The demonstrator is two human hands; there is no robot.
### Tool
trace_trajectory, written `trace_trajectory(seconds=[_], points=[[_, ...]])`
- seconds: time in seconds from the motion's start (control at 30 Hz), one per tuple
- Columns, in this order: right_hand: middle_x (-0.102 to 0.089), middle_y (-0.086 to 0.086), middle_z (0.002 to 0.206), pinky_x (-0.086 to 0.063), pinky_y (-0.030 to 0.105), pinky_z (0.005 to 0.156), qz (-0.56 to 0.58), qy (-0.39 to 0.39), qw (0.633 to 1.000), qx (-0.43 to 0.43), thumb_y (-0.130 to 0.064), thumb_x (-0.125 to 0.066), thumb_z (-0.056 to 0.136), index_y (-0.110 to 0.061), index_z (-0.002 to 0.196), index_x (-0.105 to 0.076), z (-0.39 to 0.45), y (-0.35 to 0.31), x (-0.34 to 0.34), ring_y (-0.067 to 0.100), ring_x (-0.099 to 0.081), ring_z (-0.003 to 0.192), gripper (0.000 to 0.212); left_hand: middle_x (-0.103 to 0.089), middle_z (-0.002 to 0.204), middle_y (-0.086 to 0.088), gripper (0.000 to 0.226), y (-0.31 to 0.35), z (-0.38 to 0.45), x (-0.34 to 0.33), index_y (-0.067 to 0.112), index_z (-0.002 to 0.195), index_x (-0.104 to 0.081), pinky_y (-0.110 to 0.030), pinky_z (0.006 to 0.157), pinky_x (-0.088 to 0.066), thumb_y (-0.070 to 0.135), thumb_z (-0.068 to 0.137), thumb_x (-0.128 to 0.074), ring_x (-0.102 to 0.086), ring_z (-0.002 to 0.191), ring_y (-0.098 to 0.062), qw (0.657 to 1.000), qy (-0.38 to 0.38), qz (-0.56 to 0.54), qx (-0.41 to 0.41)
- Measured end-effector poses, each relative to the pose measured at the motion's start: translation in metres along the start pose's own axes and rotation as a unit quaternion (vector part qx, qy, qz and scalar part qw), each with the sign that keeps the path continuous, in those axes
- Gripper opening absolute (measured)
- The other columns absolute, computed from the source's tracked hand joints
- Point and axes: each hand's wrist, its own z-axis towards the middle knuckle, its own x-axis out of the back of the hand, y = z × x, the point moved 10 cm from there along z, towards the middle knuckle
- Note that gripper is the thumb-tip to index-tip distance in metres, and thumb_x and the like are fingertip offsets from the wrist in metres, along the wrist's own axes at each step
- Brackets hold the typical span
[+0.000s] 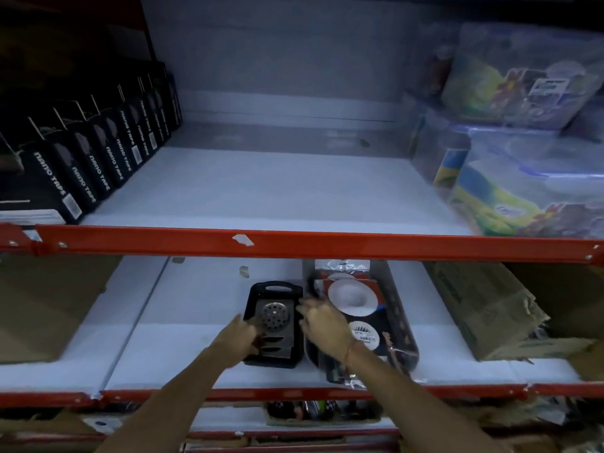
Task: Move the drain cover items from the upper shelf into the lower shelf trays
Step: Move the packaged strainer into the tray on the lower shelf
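Observation:
A black tray (258, 291) stands on the lower shelf and holds a stack of square steel drain covers (275, 317) with round perforated centres. My left hand (240, 336) grips the stack at the tray's left side. My right hand (322, 323) hovers with spread fingers between this tray and a grey tray (403, 317) to the right, which holds packaged round white drain covers (351, 295). The middle of the upper shelf (261, 191) is bare.
Black boxed tape packs (81, 165) line the upper shelf's left. Clear plastic containers (523, 178) are stacked on its right. Cardboard boxes (483, 308) flank the lower shelf on both sides. A red shelf beam (327, 243) crosses just above the trays.

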Motion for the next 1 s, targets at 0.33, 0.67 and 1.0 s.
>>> trace_trajectory(seconds=[0.33,0.67,1.0], points=[[-0.071,0.015,0.088,0.008,0.042,0.121,-0.190,-0.157,0.969,0.023,0.005,-0.042,0.089,-0.002,0.090,-0.067,0.020,-0.035,-0.066,0.030,-0.066,0.088,0.026,-0.055,0.136,-0.018,0.039,0.008,0.017,-0.005,0.001,0.131,-0.052,-0.035,0.124,0.003,0.008,0.092,-0.051,-0.041,0.134,-0.027,0.991,0.047,0.115,-0.054],[-0.072,0.005,0.066,-0.027,0.033,0.117,-0.202,-0.181,0.958,0.094,-0.020,-0.072,0.072,-0.014,0.069,-0.073,0.010,-0.050,-0.077,0.017,-0.069,0.072,0.007,-0.069,0.104,-0.022,0.025,0.014,0.014,-0.011,-0.001,0.097,-0.067,-0.043,0.083,-0.049,-0.005,0.085,-0.045,-0.063,0.096,-0.039,0.994,0.012,0.066,-0.085],[-0.056,0.003,0.139,-0.011,0.021,0.116,0.045,-0.024,0.998,0.045,-0.053,-0.037,0.095,-0.017,0.133,-0.055,-0.016,-0.001,-0.009,0.011,-0.041,0.136,0.055,-0.047,0.148,-0.003,0.053,0.042,0.003,0.040,0.015,0.140,-0.045,-0.031,0.108,-0.039,0.047,0.099,-0.036,-0.044,0.134,-0.019,0.982,0.134,-0.066,-0.113]])
